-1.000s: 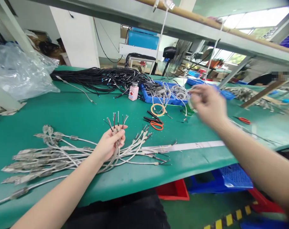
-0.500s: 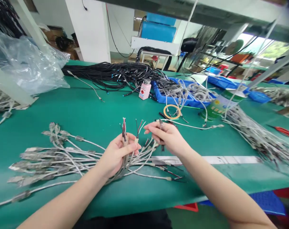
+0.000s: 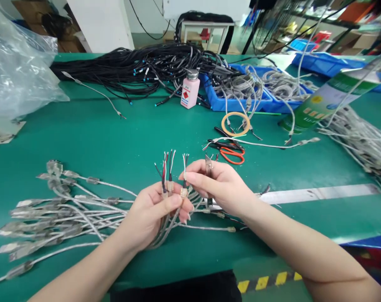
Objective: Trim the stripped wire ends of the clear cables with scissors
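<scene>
My left hand [image 3: 160, 209] is closed round several grey cables [image 3: 169, 228], their stripped ends pointing up between thumb and fingers. Thin red, black and white wires [image 3: 165, 167] fan out from those ends. With thumb and forefinger, my right hand [image 3: 213, 180] pinches the wires [image 3: 185, 163] of the rightmost cable end. A flat, pointed dark metal tool [image 3: 208, 163] is tucked across the fingers of that same hand; its exact kind is unclear. To the left, the cables' plug ends [image 3: 36, 209] lie spread over the green table [image 3: 115, 138].
A pink bottle [image 3: 190, 90] stands before a heap of black cables [image 3: 121, 69]. Behind a tape ring [image 3: 236, 123] and orange-handled cutters [image 3: 231, 153] sit blue trays [image 3: 221, 104] of cables. A green-white container [image 3: 325, 105] and another cable bundle [image 3: 353, 138] occupy the right.
My right hand has moved in to the upright cable end and now pinches its wires. The cable ends in my left hand have spread apart. The view has tilted down, and orange-handled cutters now show.
</scene>
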Demonstrator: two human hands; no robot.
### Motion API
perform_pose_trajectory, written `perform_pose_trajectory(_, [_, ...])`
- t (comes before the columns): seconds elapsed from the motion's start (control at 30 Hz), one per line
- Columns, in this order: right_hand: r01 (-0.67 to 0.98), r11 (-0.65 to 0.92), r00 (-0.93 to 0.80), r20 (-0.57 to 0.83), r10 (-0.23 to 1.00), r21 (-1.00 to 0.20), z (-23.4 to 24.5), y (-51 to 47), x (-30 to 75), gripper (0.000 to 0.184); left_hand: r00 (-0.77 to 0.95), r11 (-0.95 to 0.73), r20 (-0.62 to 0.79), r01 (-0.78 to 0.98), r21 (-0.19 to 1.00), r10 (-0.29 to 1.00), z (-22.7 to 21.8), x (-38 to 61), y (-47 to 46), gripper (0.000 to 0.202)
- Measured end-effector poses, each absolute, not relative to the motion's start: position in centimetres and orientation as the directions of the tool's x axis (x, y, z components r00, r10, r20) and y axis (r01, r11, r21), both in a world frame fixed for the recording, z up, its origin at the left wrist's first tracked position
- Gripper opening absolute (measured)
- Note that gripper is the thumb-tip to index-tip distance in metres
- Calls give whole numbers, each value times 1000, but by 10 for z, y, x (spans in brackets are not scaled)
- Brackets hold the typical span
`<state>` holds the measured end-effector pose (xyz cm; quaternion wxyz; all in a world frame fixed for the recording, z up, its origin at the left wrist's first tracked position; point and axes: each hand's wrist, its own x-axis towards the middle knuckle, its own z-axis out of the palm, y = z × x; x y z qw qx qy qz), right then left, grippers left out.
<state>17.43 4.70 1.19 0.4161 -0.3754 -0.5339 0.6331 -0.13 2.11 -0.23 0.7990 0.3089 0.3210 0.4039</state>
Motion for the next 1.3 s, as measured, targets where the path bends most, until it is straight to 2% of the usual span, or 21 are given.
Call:
perform_pose_trajectory(0.2, [-155, -100, -341, -42, 939, -983, 14, 43, 172, 14, 502, 518, -276, -444, 731, 820, 0, -1, 20, 16])
perform_pose_trajectory(0.53, [-178, -82, -314, -22, 949, -981, 16, 38, 171, 17, 352, 465, -332, -421, 779, 875, 1, 3, 20, 24])
perform_pose_trajectory(0.83, [-180, -90, -296, -33, 955, -980, 11, 39, 173, 22, 420, 479, -297, -441, 759, 858, 3, 1, 21, 18])
perform_pose_trajectory(1.03, [-237, -155, -344, -67, 937, -959, 10, 38, 173, 25, 440, 481, -286, -437, 760, 851, 5, -1, 20, 12])
perform_pose_trajectory(1.3, [-246, -142, -279, -70, 958, -959, 9, 36, 177, 20, 257, 451, -375, -398, 798, 891, 4, 1, 19, 13])
